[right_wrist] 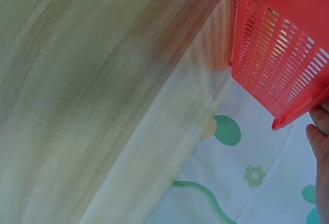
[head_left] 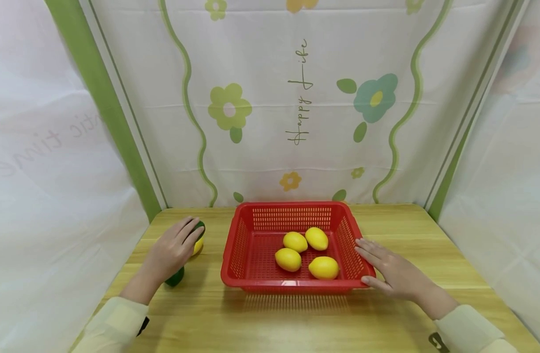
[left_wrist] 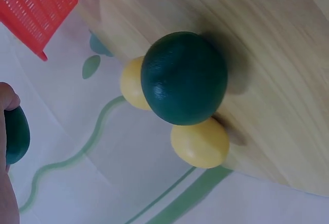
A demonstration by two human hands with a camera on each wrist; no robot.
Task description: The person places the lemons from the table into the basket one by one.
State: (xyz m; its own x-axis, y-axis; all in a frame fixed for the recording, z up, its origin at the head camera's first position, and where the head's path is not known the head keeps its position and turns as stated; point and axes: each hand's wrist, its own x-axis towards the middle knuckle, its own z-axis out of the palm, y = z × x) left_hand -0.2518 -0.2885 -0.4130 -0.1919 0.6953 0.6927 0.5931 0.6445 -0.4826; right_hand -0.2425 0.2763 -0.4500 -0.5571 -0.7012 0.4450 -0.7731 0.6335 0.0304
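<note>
My left hand [head_left: 167, 251] grips a smooth dark green fruit [left_wrist: 17, 135] that looks like a lime, mostly hidden by its fingers in the head view. Under and beside that hand, another dark green fruit [left_wrist: 184, 78] lies on the table with two yellow lemons [left_wrist: 200, 143] behind it. A red plastic basket [head_left: 292, 283] stands at the middle, holding several lemons [head_left: 324, 268]. On its right rim rest the fingers of my right hand [head_left: 395, 272], extended, with the thumb near the front corner.
The wooden table [head_left: 296, 328] carries everything. A white curtain [head_left: 270, 162] printed with flowers hangs behind its back edge, and plain white cloth panels [head_left: 54, 196] close off both sides.
</note>
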